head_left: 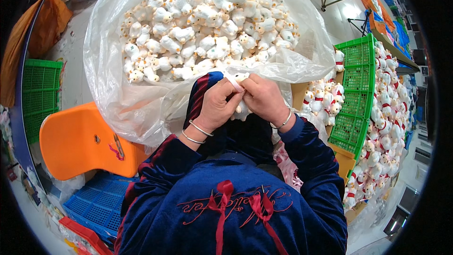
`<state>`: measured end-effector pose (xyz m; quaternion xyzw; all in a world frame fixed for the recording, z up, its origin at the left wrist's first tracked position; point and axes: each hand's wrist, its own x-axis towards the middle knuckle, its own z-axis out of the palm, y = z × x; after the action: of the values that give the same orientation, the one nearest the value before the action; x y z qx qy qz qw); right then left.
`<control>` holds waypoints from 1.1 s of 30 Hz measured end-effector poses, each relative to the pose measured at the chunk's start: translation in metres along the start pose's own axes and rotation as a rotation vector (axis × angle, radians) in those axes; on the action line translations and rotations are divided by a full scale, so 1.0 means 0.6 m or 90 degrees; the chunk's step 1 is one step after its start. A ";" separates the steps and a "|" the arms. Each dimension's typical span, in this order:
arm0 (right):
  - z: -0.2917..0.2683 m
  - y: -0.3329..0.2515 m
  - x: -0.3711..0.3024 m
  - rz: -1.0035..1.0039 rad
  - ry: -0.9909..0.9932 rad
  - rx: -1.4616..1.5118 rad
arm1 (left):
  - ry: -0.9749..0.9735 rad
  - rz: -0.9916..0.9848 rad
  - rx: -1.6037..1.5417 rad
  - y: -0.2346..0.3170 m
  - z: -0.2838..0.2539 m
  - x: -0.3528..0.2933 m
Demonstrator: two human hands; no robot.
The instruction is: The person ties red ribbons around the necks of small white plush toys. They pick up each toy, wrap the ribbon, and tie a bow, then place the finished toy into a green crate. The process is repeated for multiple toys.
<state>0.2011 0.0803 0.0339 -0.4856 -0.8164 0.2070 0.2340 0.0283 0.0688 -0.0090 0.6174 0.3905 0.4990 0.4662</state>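
Note:
Over my lap, a small white plush toy (241,112) sits between my hands, its head showing just above the fingertips. A pale pink ribbon (234,83) passes around the toy near its neck. My left hand (218,106) is closed, with thumb and forefinger pinching at the ribbon. Close against it, my right hand (265,98) is also closed, its fingertips gathered at the ribbon by the toy's neck. The fingers hide much of the toy and the ribbon's ends.
A big clear plastic bag (106,42) full of white plush toys (188,33) lies ahead. On the right, a green crate (351,94) stands among toys with red ribbons (382,127). An orange stool (71,137) at left bears small scissors (118,146). A blue crate (96,200) is below it.

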 end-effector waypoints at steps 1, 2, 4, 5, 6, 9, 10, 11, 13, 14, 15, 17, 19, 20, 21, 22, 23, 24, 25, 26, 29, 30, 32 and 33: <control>-0.005 -0.002 0.001 0.007 -0.006 0.039 | -0.002 0.008 0.013 -0.001 0.000 -0.002; -0.012 -0.004 0.002 0.015 -0.011 0.077 | -0.004 0.015 0.025 -0.003 -0.001 -0.004; -0.042 -0.009 0.006 0.096 -0.106 0.162 | -0.009 0.013 0.042 -0.003 -0.003 -0.009; -0.055 -0.009 0.007 0.137 -0.154 0.204 | -0.012 0.002 0.047 -0.002 -0.006 -0.011; -0.063 -0.004 0.008 0.139 -0.175 0.206 | -0.014 -0.009 0.051 -0.001 -0.008 -0.013; -0.077 0.007 0.015 0.111 -0.188 0.165 | -0.009 0.016 0.063 -0.001 -0.007 -0.016; -0.081 0.005 0.018 0.093 -0.186 0.138 | -0.002 0.027 0.065 -0.001 -0.007 -0.016; -0.090 -0.001 0.022 0.076 -0.185 0.110 | 0.001 0.033 0.074 -0.002 -0.008 -0.017; -0.096 0.001 0.021 0.059 -0.199 0.090 | 0.008 0.046 0.091 -0.002 -0.009 -0.018; -0.096 0.007 0.016 0.059 -0.216 0.096 | 0.013 0.038 0.089 -0.001 -0.009 -0.019; -0.097 0.012 0.012 0.059 -0.232 0.103 | 0.017 0.029 0.088 0.001 -0.010 -0.020; -0.101 0.017 0.009 0.180 -0.247 0.244 | 0.018 0.019 0.078 0.002 -0.011 -0.021; -0.098 0.013 0.007 0.256 -0.174 0.338 | 0.008 0.015 0.058 0.003 -0.010 -0.019; -0.089 0.013 0.003 0.232 -0.114 0.375 | 0.006 0.018 0.070 0.005 -0.010 -0.019; -0.076 0.015 -0.003 0.207 -0.054 0.412 | 0.003 0.020 0.082 0.009 -0.010 -0.017; -0.064 0.013 -0.009 0.181 0.007 0.449 | 0.001 0.022 0.094 0.011 -0.010 -0.016; -0.049 -0.001 -0.009 0.220 0.035 0.604 | 0.008 0.047 0.091 0.010 -0.009 -0.014; -0.042 -0.001 -0.013 0.243 0.030 0.674 | 0.015 0.071 0.089 0.008 -0.006 -0.011; -0.035 0.001 -0.018 0.268 0.023 0.744 | 0.023 0.094 0.087 0.007 -0.006 -0.010; -0.031 0.002 -0.020 0.293 0.016 0.814 | 0.027 0.072 0.076 0.006 -0.007 -0.013; -0.029 0.013 -0.031 0.361 0.012 0.680 | 0.039 0.003 0.059 0.001 -0.020 -0.026; -0.024 0.018 -0.035 0.361 0.014 0.574 | 0.037 -0.015 0.038 0.004 -0.018 -0.032; -0.013 0.002 -0.043 0.205 0.024 0.386 | 0.036 -0.051 0.000 0.014 -0.012 -0.040; -0.018 -0.003 -0.040 0.208 -0.008 0.359 | 0.043 -0.040 0.010 0.015 -0.011 -0.038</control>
<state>0.2162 0.0593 0.0390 -0.5250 -0.6394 0.4631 0.3179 0.0176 0.0461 -0.0056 0.5913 0.4290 0.5016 0.4634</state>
